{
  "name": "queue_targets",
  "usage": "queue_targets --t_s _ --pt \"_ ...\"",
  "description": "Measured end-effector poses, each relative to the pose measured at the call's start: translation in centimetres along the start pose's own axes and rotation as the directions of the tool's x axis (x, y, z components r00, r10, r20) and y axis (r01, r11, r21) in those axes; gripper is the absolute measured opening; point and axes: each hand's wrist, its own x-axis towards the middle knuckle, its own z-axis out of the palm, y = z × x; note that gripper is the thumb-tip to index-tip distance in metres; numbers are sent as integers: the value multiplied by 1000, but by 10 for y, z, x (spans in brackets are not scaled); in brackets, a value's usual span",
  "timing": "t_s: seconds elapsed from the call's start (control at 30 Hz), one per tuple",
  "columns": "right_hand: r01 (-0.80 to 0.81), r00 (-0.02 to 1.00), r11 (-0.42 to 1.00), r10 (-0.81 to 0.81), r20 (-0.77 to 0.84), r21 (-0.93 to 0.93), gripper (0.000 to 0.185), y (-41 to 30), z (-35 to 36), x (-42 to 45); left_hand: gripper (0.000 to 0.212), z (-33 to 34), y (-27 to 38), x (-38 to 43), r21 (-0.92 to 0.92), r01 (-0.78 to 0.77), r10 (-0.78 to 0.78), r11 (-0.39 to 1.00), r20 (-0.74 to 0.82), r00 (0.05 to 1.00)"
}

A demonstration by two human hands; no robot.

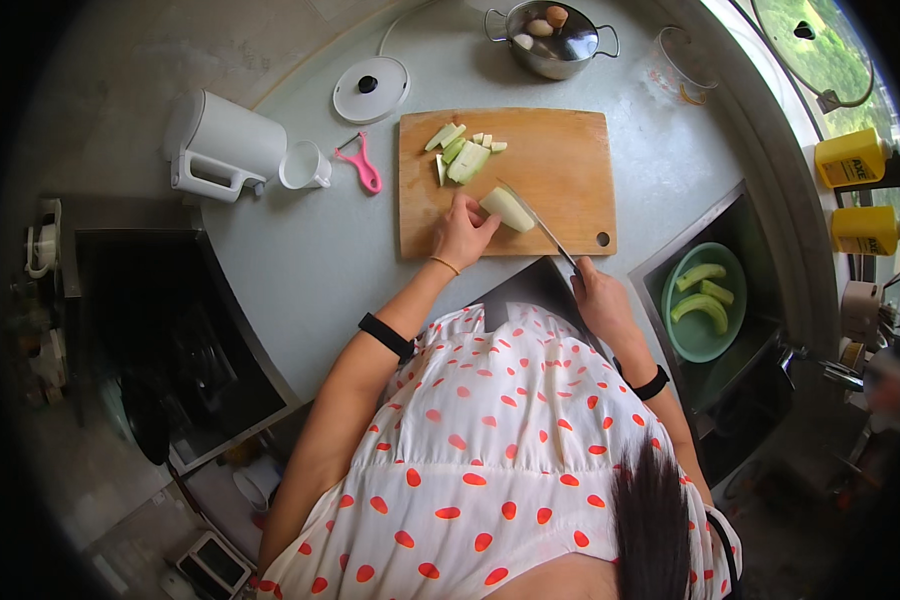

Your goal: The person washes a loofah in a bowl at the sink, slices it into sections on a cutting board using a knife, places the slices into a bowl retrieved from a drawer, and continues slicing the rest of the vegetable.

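On a wooden cutting board (555, 150) lies a peeled, pale green piece of gourd-like vegetable (507, 209). My left hand (464, 230) has its fingertips against the left end of this piece, steadying it on the board. In my right hand (602, 297) is the handle of a kitchen knife (546, 229). Its blade runs along the right side of the piece, with the tip pointing away from me; whether it has entered the flesh I cannot tell. Cut chunks and strips of the same vegetable (468, 161) sit at the board's upper left.
Left of the board are a pink peeler (362, 164), a white mug (304, 165), a white electric kettle (229, 146) and its lid (371, 88). A lidded steel pot (551, 64) stands behind. At right, a green basin (705, 341) holding peeled vegetable pieces (701, 306) sits in the sink.
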Motion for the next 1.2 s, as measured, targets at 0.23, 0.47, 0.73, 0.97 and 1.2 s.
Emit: queue_targets --t_s 0.23,0.47,0.73,0.97,1.2 --pt "53 999 990 -54 1 -129 11 -3 -1 4 29 17 -6 13 -353 541 -414 763 375 829" --pt "28 995 978 -9 95 -207 10 -7 -3 19 25 22 -9 14 -437 563 -391 702 424 817" --pt "84 996 994 -84 0 -65 10 6 14 25 26 15 -8 11 -407 595 -386 693 488 783" --pt "126 992 985 -121 44 -122 11 -10 2 8 26 20 -17 9 -384 545 -367 745 447 816" --pt "50 994 995 -41 104 -87 14 2 14 27 26 15 -12 9 -353 567 -351 744 515 782"
